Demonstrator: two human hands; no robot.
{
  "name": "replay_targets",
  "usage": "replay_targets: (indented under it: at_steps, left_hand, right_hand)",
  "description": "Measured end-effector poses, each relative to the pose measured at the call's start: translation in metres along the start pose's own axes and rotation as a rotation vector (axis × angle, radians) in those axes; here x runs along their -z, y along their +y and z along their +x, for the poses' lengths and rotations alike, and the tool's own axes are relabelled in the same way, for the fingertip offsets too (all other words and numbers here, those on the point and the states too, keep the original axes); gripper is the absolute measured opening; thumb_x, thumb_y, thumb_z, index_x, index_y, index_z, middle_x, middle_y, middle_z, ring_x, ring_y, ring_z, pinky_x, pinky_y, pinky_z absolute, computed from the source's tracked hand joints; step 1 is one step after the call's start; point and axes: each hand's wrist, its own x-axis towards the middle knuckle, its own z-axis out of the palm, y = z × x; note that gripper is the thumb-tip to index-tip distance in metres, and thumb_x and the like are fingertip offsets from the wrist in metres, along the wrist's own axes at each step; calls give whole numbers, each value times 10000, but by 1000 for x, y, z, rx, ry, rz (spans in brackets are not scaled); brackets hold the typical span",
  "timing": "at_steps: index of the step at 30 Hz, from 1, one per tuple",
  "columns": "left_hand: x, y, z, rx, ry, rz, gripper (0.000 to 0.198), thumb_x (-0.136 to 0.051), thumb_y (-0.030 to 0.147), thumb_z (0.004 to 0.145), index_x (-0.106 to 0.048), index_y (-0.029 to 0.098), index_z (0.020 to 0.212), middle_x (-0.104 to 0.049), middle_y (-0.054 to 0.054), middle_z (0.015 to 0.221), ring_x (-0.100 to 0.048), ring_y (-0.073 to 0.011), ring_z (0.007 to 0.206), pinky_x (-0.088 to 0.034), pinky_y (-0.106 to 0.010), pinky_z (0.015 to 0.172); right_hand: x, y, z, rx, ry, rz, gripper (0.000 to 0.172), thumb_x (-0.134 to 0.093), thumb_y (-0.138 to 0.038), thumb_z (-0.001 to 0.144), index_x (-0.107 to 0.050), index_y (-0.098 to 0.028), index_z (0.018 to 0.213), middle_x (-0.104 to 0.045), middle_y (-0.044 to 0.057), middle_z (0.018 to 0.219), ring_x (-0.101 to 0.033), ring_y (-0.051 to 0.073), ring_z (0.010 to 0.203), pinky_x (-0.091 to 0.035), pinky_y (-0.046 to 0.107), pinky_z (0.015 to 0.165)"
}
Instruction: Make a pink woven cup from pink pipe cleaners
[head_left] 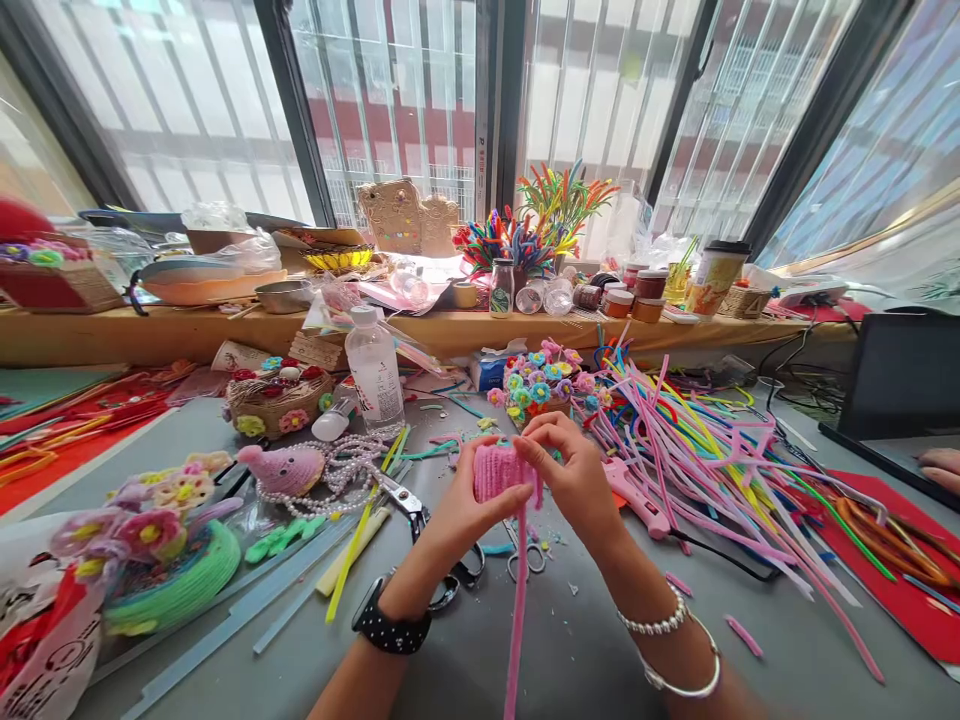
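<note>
Closest to you, a long pink strip (515, 630) runs from the bottom edge of the frame, a little right of centre, straight up to your hands. It is one soft, fuzzy length, rose pink and even in thickness. Above it, in the middle of the frame, you hold a pink fuzzy piece (493, 470) up over the table (555, 650). It is squat and blocky, made of narrow upright ribs packed side by side, with a plush surface and a slightly rounded top. The colour is the strip's own pink, and a short loose end hangs at its right side.

Your left hand (463, 505) is curled round the piece, thumb across its lower front and fingers behind, so it is closed on it. Your right hand (574, 465) is pinched, thumb against forefinger, at the piece's upper right edge where the strip meets it.

Past your left wrist lie black-handled scissors (401, 495); right of your right hand lies a pink glue gun (639, 500). Farther up, loose fuzzy strips (697, 450) fan across the right, and a clear bottle (375, 370) stands left of centre.
</note>
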Motion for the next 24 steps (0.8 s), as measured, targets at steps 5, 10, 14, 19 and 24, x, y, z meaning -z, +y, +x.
replay_targets:
  at_steps: [5,10,14,19,24]
  left_hand:
    - [-2,0,-1,-8,3,-20,750,-715,430,537,-336,174,1132,-504,-79,1002,-530,-235,920,-434,-336,738]
    - [-2,0,-1,-33,-21,-11,705,-688,383,583,-316,187,1149,-511,-40,918,-547,-206,854,-441,-323,714]
    - [-3,2,-3,-40,-48,21,690,-670,370,605,-302,198,1162,-503,-15,866,-546,-182,790,-442,-312,686]
    - [-5,4,-4,-48,-27,12,681,-677,363,595,-320,217,1156,-507,-3,851,-551,-187,790,-440,-303,685]
    - [-5,0,-3,-69,2,-4,648,-660,363,611,-337,204,1150,-506,-25,917,-542,-193,823,-432,-306,714]
  right_hand:
    - [-9,1,-4,12,101,36,251,-560,-374,778,-548,-183,616,-521,19,789,-516,163,802,-384,321,779]
    - [-12,1,-5,19,102,82,242,-528,-359,800,-528,-183,634,-518,9,757,-512,144,756,-399,283,726]
    - [-12,0,-5,1,108,91,255,-496,-362,821,-514,-182,640,-517,10,731,-503,132,713,-410,267,697]
    - [-11,-1,-5,-14,95,89,253,-484,-362,829,-518,-182,654,-521,20,746,-507,135,727,-419,265,692]
    - [-11,2,-4,-55,68,115,213,-515,-384,805,-539,-184,737,-533,11,745,-517,130,703,-431,254,655]
